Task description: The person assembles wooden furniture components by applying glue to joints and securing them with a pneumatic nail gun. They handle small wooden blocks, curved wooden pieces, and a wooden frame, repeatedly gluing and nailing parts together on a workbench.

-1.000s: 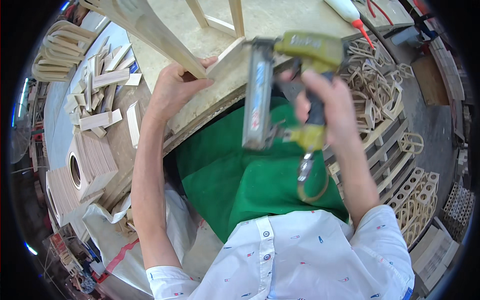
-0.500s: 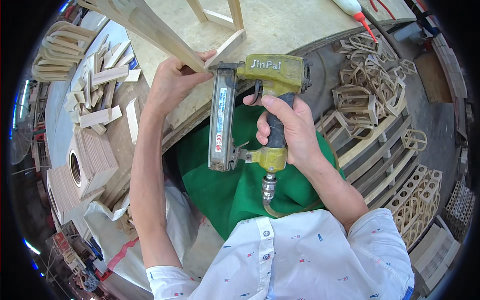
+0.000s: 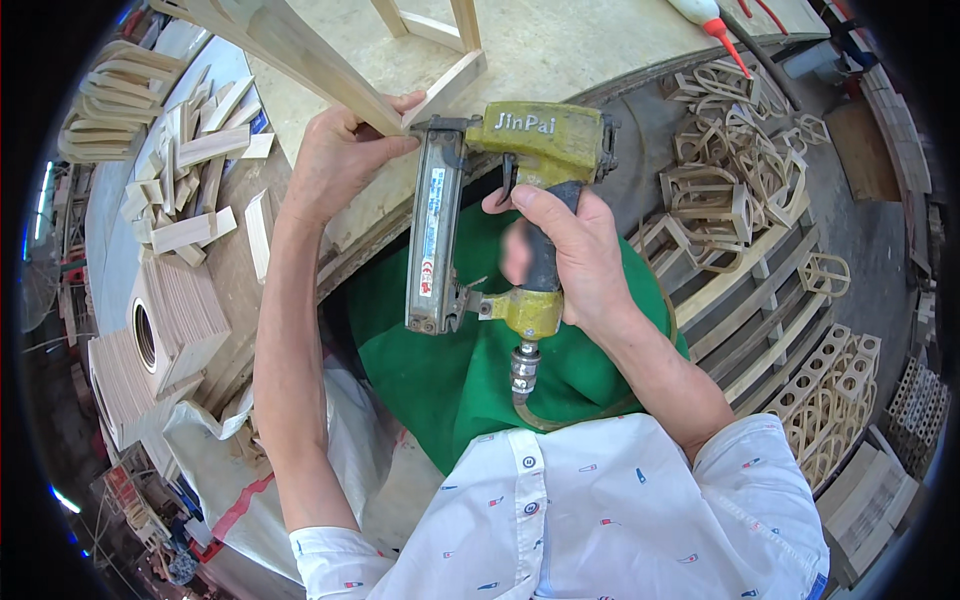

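My right hand (image 3: 565, 240) is wrapped round the dark grip of a yellow nail gun (image 3: 540, 140), its index finger by the trigger. The gun's nose, at the upper end of its long metal magazine, sits against or very close to a corner of a pale wooden frame (image 3: 450, 88). Pinched at that same corner is my left hand (image 3: 350, 160), its thumb and fingers on either side of the wood. The frame stands on the worktable (image 3: 560, 50), and its long rails rise out of the top of the view. An air hose (image 3: 560, 422) runs from the gun's base.
Wood offcuts (image 3: 195, 170) are heaped on the table's left, near a stack of laminated blocks (image 3: 180, 310). A white glue bottle (image 3: 705, 18) with a red nozzle lies at the far right edge. Bent wooden frames (image 3: 725, 180) pile up on slats to the right. A green cloth (image 3: 430, 370) covers my lap.
The nail gun, both hands and the frame corner appear slightly further left and up. Both grips are unchanged.
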`<state>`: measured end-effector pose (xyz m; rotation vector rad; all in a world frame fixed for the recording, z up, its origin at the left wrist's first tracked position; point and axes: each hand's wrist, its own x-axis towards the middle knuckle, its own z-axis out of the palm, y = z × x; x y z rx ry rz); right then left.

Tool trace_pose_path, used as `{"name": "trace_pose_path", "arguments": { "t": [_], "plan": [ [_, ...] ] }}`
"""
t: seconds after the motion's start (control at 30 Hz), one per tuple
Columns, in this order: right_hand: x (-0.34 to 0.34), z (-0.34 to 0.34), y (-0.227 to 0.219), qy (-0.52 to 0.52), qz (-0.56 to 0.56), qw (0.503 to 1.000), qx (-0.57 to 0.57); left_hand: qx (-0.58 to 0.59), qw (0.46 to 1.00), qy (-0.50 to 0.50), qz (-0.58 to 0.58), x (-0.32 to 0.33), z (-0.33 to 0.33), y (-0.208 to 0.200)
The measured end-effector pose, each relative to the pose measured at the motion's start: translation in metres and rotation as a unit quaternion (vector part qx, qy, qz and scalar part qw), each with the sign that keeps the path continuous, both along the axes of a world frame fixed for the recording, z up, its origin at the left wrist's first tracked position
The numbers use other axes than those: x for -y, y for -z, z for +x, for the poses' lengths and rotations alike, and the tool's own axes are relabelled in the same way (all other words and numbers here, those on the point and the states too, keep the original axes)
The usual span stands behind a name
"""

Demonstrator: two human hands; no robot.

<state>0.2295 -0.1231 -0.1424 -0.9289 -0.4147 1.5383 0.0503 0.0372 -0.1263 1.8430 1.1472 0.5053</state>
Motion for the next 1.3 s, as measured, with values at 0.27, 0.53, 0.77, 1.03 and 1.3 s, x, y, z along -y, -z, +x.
{"name": "trace_pose_path", "arguments": {
  "t": [0.27,0.53,0.77,1.03,1.3],
  "plan": [
    [-0.001,-0.002,-0.003,0.05,0.003,0.999,-0.021,0.027,0.998,0.039,-0.032,-0.005,-0.007,-0.002],
    [-0.002,-0.002,0.0,0.033,-0.003,0.999,-0.006,0.003,0.999,0.036,-0.023,-0.005,-0.007,0.0],
    [-0.001,-0.003,-0.001,0.033,-0.01,0.999,0.003,0.015,0.999,0.037,-0.02,-0.005,-0.01,0.005],
    [-0.003,0.005,-0.004,0.023,0.008,1.0,0.0,-0.008,0.999,0.026,-0.031,-0.003,-0.009,-0.005],
    [-0.014,0.052,-0.005,0.062,0.015,0.998,-0.003,0.067,0.997,0.028,-0.013,-0.037,-0.007,-0.013]
  ]
}}
